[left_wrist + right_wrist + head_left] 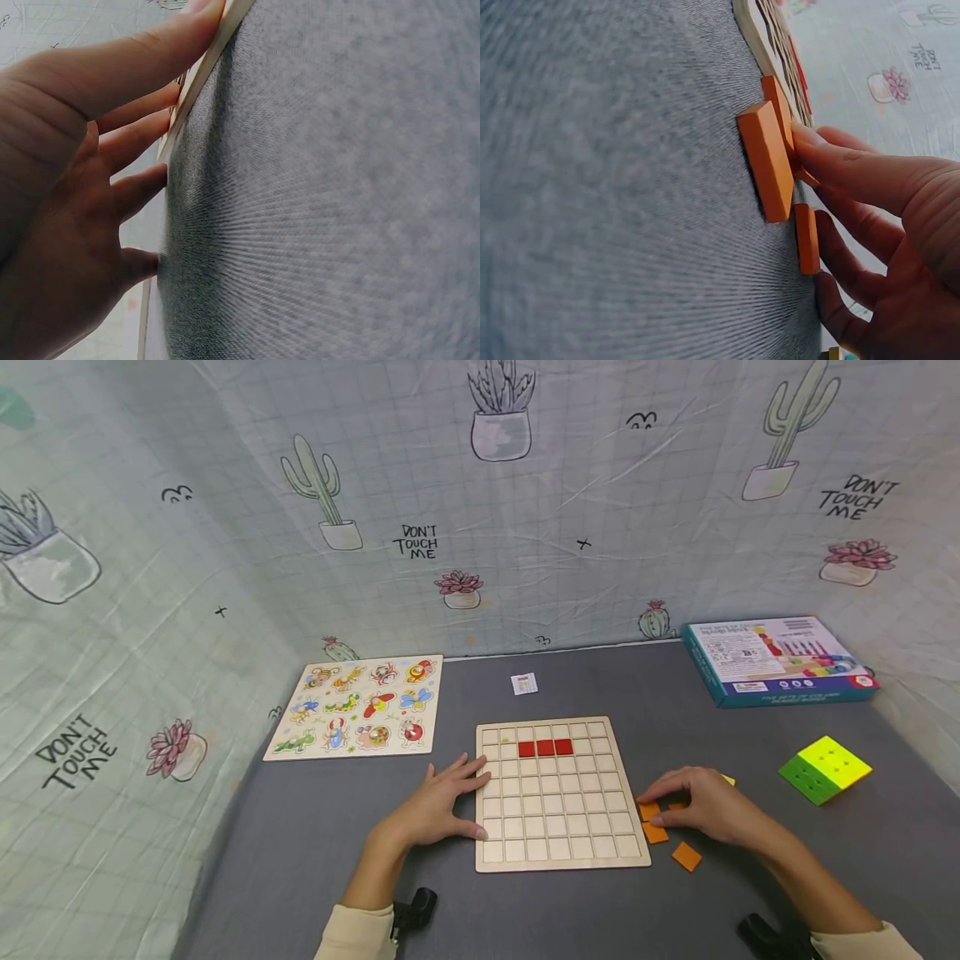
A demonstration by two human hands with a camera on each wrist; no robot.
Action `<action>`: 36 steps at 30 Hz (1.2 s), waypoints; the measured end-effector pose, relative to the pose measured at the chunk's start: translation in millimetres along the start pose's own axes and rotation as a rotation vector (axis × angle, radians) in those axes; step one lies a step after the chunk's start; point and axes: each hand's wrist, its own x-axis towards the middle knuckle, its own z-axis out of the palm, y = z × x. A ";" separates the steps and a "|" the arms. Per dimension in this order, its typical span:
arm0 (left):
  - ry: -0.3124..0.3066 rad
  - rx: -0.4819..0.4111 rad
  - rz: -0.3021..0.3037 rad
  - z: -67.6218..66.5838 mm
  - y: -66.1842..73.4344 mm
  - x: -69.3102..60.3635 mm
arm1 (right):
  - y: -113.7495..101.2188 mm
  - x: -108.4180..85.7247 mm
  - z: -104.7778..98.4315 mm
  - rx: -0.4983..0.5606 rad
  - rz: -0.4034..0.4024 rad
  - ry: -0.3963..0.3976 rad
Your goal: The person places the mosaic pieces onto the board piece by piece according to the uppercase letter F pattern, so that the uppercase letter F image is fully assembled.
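Note:
A wooden grid board (555, 864) lies flat, with three red squares (545, 748) side by side in an upper row. Along the board's left edge my left hand (435, 806) rests with fingers and thumb spread; in the left wrist view the thumb (150, 64) touches the board's rim (201, 79). Right of the board, my right hand (701, 806) has thumb and index finger around an orange tile (648, 812). Other orange tiles (686, 857) lie close by, one partly under the hand. The right wrist view shows the right hand (885, 217) beside several orange tiles (766, 161).
An insect picture board (360, 706) lies at the back left, and a small printed card (524, 683) behind the grid. A boxed game (780, 660) is at the back right, with a yellow-green cube (825, 768) nearer. Something yellow (728, 779) shows behind my right hand.

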 end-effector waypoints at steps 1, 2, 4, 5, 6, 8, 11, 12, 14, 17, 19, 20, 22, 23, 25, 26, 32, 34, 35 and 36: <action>0.003 -0.003 0.002 0.1 0.1 -0.1 | -0.1 0.0 -0.2 0.005 -0.005 -0.002; 0.002 -0.003 0.002 0.4 0.1 -0.1 | -0.1 0.2 -0.6 0.010 -0.007 -0.006; 0.004 -0.002 0.003 0.9 0.2 0.0 | -0.3 0.5 -1.3 0.025 -0.008 -0.015; 0.006 -0.001 0.004 1.0 0.4 -0.1 | -0.3 0.6 -1.9 0.033 -0.010 -0.021; 0.006 -0.001 0.003 1.1 0.6 -0.1 | -0.6 0.8 -2.7 0.042 -0.012 -0.027; 0.006 0.001 0.002 1.5 0.6 0.1 | -1.1 1.3 -4.5 0.054 -0.016 -0.040; 0.006 0.003 0.002 1.8 0.6 -0.1 | -1.2 2.4 -7.2 0.072 -0.021 -0.062; 0.006 0.004 0.003 2.0 0.4 0.0 | -1.3 3.1 -8.3 0.075 -0.019 -0.072; 0.007 0.004 0.004 2.4 0.3 -0.1 | -1.7 4.5 -10.1 0.078 -0.009 -0.092; 0.007 0.003 0.002 2.8 0.3 -0.7 | -3.6 8.0 -12.9 0.079 0.021 -0.093; 0.007 0.002 -0.001 3.0 0.3 -0.9 | -6.6 11.5 -14.5 0.069 0.046 -0.064; 0.007 0.001 -0.002 3.0 0.2 -1.1 | -8.4 13.7 -15.2 0.062 0.056 -0.042; 0.008 -0.001 -0.004 2.9 0.2 -1.4 | -13.2 19.0 -15.7 0.049 0.075 0.005; 0.009 -0.001 -0.004 2.8 0.2 -1.4 | -16.0 22.2 -15.6 0.044 0.080 0.025; 0.010 -0.001 -0.003 2.5 0.1 -1.4 | -22.4 29.5 -14.9 0.046 0.083 0.052; 0.011 -0.002 -0.003 2.4 0.2 -1.4 | -25.6 33.5 -14.0 0.057 0.080 0.058; 0.008 -0.001 -0.008 1.4 -0.2 -0.4 | -42.2 63.1 -2.5 0.115 0.055 0.057; 0.009 0.002 -0.008 1.0 -0.3 0.4 | -46.3 73.8 3.2 0.119 0.034 0.059; 0.009 0.003 -0.008 0.8 -0.2 0.9 | -48.5 78.7 5.9 0.122 0.022 0.056; 0.009 0.006 -0.007 0.6 -0.3 1.3 | -50.6 83.6 8.8 0.124 0.010 0.055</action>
